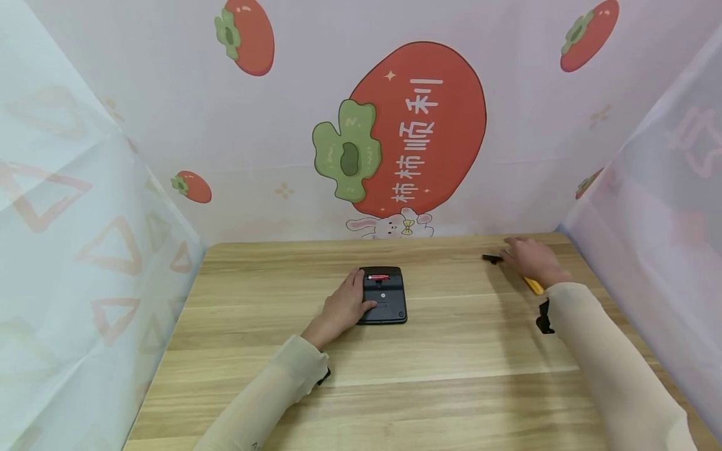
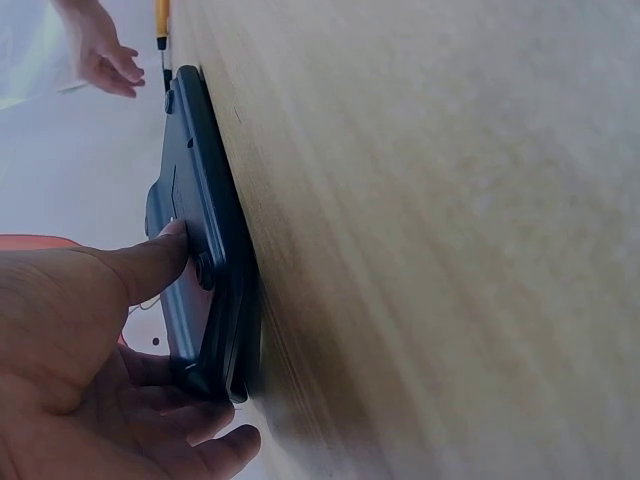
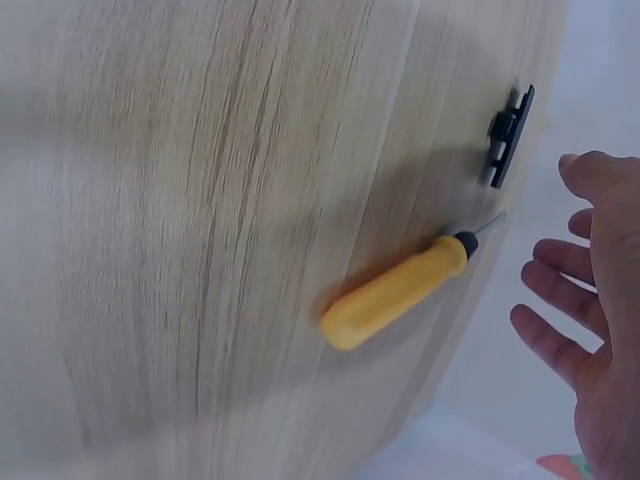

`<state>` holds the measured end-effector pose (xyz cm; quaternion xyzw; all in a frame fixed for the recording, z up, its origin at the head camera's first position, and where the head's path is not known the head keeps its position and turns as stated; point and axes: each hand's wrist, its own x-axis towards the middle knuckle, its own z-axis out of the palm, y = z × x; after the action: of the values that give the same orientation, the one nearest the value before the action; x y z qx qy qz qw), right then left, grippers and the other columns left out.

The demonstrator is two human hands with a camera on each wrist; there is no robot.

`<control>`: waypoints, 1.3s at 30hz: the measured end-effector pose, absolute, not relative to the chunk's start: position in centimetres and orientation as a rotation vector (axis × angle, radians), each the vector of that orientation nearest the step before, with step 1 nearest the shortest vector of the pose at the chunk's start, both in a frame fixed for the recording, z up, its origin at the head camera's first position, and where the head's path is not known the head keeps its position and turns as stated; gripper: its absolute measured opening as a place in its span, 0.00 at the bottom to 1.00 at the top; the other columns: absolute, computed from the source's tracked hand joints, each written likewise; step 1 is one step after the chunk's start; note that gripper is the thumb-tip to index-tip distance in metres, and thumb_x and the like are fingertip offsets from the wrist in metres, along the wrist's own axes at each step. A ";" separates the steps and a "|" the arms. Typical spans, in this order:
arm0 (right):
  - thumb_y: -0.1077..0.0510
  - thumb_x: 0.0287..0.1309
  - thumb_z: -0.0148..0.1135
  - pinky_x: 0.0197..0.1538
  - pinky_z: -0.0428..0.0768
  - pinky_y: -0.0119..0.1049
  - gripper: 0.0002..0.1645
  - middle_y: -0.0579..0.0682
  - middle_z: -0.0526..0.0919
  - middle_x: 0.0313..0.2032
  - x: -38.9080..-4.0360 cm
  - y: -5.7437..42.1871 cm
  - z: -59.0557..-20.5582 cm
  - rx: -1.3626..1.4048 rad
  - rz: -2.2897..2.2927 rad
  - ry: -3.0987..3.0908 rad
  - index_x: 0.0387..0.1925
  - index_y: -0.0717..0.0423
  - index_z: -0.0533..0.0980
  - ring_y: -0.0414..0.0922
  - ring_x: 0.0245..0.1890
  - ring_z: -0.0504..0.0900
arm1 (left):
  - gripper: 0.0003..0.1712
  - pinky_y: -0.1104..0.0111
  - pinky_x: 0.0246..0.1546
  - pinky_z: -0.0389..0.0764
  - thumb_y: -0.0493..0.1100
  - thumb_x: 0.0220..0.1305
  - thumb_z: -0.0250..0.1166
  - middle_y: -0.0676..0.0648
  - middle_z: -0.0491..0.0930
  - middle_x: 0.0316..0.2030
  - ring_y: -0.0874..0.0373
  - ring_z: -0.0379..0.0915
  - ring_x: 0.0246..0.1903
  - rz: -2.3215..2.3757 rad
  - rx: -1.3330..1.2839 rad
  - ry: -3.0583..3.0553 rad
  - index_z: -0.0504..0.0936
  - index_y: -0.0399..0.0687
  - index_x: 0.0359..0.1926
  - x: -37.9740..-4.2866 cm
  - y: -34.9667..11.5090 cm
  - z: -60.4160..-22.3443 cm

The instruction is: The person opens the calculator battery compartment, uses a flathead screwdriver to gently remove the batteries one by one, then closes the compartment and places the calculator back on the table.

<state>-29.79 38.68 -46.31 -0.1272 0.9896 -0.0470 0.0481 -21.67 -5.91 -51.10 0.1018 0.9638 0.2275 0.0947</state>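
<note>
A black calculator (image 1: 389, 313) lies back side up near the middle of the table, with a red battery (image 1: 378, 277) in its uncovered slot. My left hand (image 1: 345, 300) grips its left side, the thumb over the back and the fingers along the edge, as the left wrist view shows. Over at the far right, my right hand (image 1: 533, 258) hovers above the table with loosely bent fingers and holds nothing. Close by its fingertips is a small black battery cover (image 3: 510, 137). A screwdriver (image 3: 395, 298) with a yellow handle lies beside that cover, partly hidden under the hand in the head view.
The wooden table (image 1: 440, 376) ends at a printed cloth wall (image 1: 524, 144) with persimmon drawings. More cloth (image 1: 84, 250) closes off the left side, and another sheet stands along the right.
</note>
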 end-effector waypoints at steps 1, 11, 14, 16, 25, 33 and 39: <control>0.51 0.81 0.52 0.56 0.80 0.69 0.33 0.78 0.74 0.64 -29.8 38.8 -46.3 -0.368 -0.132 3.021 0.71 0.75 0.68 0.74 0.58 0.79 | 0.50 0.37 0.64 0.76 0.55 0.74 0.68 0.37 0.54 0.82 0.43 0.60 0.78 0.675 0.304 2.860 0.55 0.38 0.83 -21.7 -5.9 -51.1; 0.45 0.82 0.51 0.48 0.83 0.69 0.35 0.77 0.79 0.58 -29.4 39.8 -46.2 -0.278 -0.055 3.024 0.66 0.75 0.71 0.74 0.51 0.82 | 0.49 0.39 0.64 0.77 0.55 0.74 0.68 0.37 0.55 0.82 0.43 0.60 0.78 0.675 0.307 2.865 0.56 0.37 0.82 -21.5 -6.0 -51.0; 0.44 0.81 0.51 0.48 0.82 0.70 0.35 0.77 0.79 0.58 -29.3 40.0 -46.2 -0.262 -0.057 3.017 0.65 0.75 0.72 0.74 0.52 0.82 | 0.49 0.39 0.64 0.77 0.55 0.74 0.68 0.37 0.55 0.82 0.42 0.60 0.78 0.674 0.306 2.863 0.56 0.37 0.82 -21.4 -6.0 -50.9; 0.44 0.81 0.52 0.47 0.82 0.69 0.34 0.76 0.80 0.56 -29.2 40.1 -46.2 -0.269 -0.058 3.016 0.63 0.75 0.73 0.73 0.50 0.83 | 0.49 0.39 0.64 0.77 0.55 0.74 0.68 0.37 0.54 0.82 0.42 0.60 0.78 0.674 0.307 2.861 0.56 0.37 0.82 -21.4 -6.0 -50.9; 0.53 0.78 0.54 0.30 0.75 0.46 0.17 0.52 0.74 0.24 -29.2 40.7 -46.6 -0.297 -0.111 2.964 0.35 0.62 0.76 0.48 0.24 0.74 | 0.49 0.39 0.64 0.77 0.55 0.74 0.69 0.37 0.55 0.82 0.42 0.60 0.78 0.684 0.310 2.860 0.56 0.37 0.82 -21.5 -6.0 -51.0; 0.55 0.76 0.60 0.26 0.70 0.39 0.16 0.51 0.73 0.23 -29.0 41.0 -47.2 -0.305 -0.142 2.931 0.30 0.58 0.73 0.45 0.21 0.72 | 0.49 0.38 0.64 0.77 0.54 0.74 0.68 0.37 0.55 0.82 0.42 0.60 0.78 0.699 0.306 2.855 0.56 0.37 0.82 -21.3 -6.0 -50.9; 0.54 0.77 0.57 0.24 0.68 0.38 0.21 0.51 0.73 0.21 -29.1 41.1 -47.7 -0.232 -0.178 2.866 0.23 0.54 0.73 0.44 0.19 0.71 | 0.49 0.39 0.65 0.76 0.54 0.74 0.68 0.37 0.54 0.82 0.43 0.59 0.78 0.701 0.304 2.855 0.56 0.37 0.82 -21.2 -6.0 -50.8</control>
<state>-29.11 41.14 -47.67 -0.0798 0.9864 -0.0612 0.1298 -21.19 -6.05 -50.77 0.1025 0.9618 0.2362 0.0928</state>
